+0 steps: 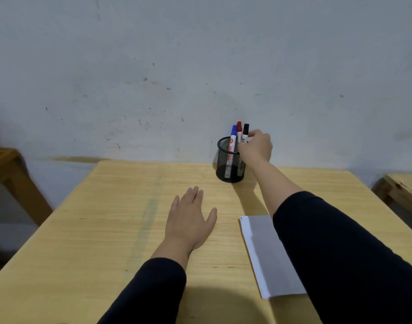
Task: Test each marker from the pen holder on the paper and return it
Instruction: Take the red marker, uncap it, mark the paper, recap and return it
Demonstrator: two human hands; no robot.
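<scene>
A black mesh pen holder (pixel 225 160) stands at the far edge of the wooden table (pixel 106 230), by the wall. Three markers stick up out of it: a blue-capped marker (pixel 233 139), a red-capped marker (pixel 239 129) and a black-capped marker (pixel 245 133). My right hand (pixel 256 146) is at the holder's right side, fingers closed around the black-capped marker's barrel. My left hand (pixel 191 218) lies flat on the table, fingers apart, holding nothing. A white sheet of paper (pixel 268 258) lies at the right, partly under my right forearm, with a small dark mark at its top left corner.
A grey-white wall rises right behind the table. A wooden chair or frame (pixel 11 174) stands at the left, and another wooden table edge (pixel 403 188) shows at the right.
</scene>
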